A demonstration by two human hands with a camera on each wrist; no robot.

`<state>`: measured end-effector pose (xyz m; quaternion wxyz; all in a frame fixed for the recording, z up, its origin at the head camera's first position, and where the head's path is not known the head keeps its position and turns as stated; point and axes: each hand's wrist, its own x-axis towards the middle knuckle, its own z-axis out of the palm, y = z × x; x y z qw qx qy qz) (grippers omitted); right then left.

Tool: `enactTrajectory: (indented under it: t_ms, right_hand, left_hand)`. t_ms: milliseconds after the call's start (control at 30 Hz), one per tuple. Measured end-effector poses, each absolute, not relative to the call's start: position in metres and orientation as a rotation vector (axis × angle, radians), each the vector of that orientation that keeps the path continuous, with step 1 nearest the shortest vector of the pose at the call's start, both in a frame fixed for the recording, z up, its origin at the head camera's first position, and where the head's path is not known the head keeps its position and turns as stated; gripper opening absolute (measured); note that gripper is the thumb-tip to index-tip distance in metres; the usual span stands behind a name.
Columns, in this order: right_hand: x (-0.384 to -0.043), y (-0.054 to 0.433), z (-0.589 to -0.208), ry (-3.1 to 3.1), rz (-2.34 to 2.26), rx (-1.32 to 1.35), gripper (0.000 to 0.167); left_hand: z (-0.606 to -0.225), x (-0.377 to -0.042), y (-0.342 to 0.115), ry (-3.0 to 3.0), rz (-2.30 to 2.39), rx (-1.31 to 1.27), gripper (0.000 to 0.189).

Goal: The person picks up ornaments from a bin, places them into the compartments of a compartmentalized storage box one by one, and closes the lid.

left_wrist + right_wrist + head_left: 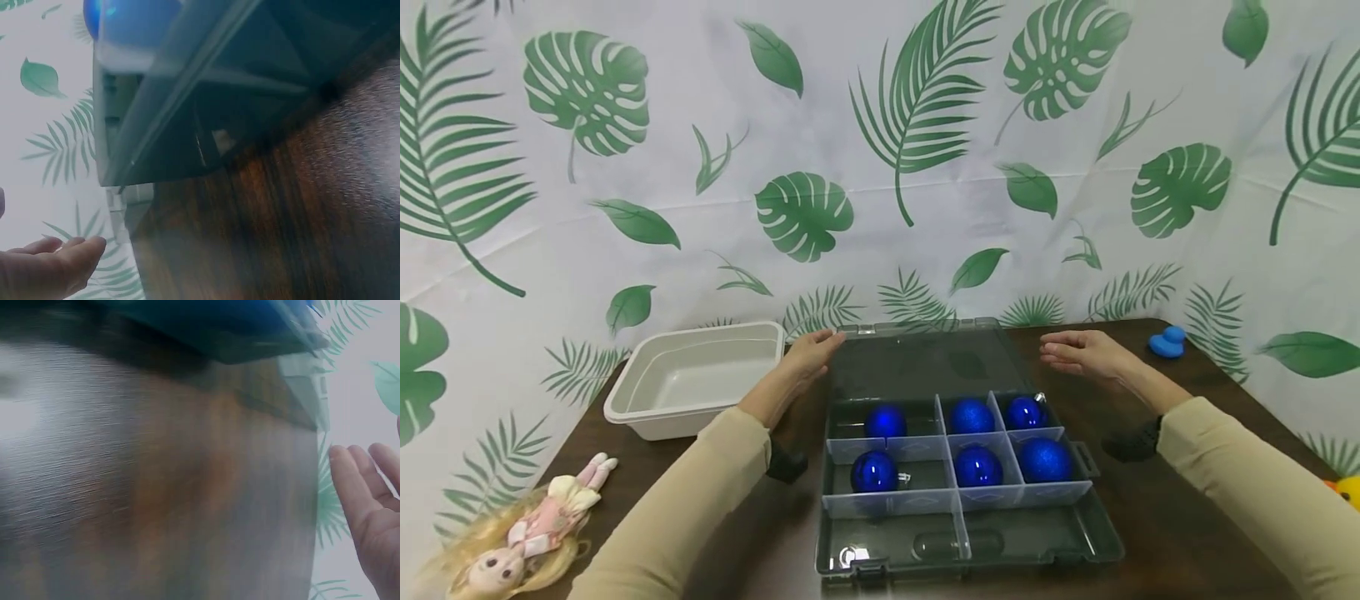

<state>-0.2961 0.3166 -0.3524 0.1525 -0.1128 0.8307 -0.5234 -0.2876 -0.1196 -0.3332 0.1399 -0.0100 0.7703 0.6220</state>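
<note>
A clear plastic compartment box (891, 547) lies on the table with its lid (917, 362) folded back flat toward the wall. Blue Christmas baubles (978, 466), some glossy and some glittery, sit in several of its compartments; the front row holds none. My left hand (808, 354) hovers by the lid's left edge, fingers extended, holding nothing. On the lid's other side, my right hand (1086, 354) is raised with straight fingers and nothing in it. Both wrist views show the hands with fingers out, apart from the box.
To the left of the box stands a light grey plastic basin (692, 379). A blonde doll (542, 525) lies at the table's left edge. Toward the back right is a blue rubber duck (1168, 342), and a yellow toy (1350, 492) shows at the right border.
</note>
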Motion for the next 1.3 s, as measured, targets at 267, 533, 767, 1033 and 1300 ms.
enactTrajectory:
  t_ms: [267, 533, 767, 1033, 1300]
  right_hand:
    - [-0.316, 0.309, -0.362, 2.234, -1.48, -0.233, 0.058]
    - [-0.321, 0.299, -0.37, 2.205, -1.425, -0.229, 0.056]
    - [-0.324, 0.295, -0.366, 2.231, -1.431, -0.219, 0.053]
    - [-0.327, 0.29, -0.343, 2.36, -1.54, -0.186, 0.058]
    - [-0.31, 0.289, -0.322, 2.62, -1.558, -0.263, 0.054]
  left_hand:
    - [-0.385, -0.328, -0.128, 2.237, 1.806, -0.163, 0.064]
    - [-0.484, -0.42, -0.144, 2.107, 1.843, -0.139, 0.069]
    - [-0.486, -0.42, -0.147, 2.122, 1.953, -0.107, 0.069]
    - [-0.347, -0.308, -0.116, 2.184, 2.126, -0.233, 0.045]
    - [-0.329, -0.285, -0.132, 2.345, 2.122, 0.06, 0.042]
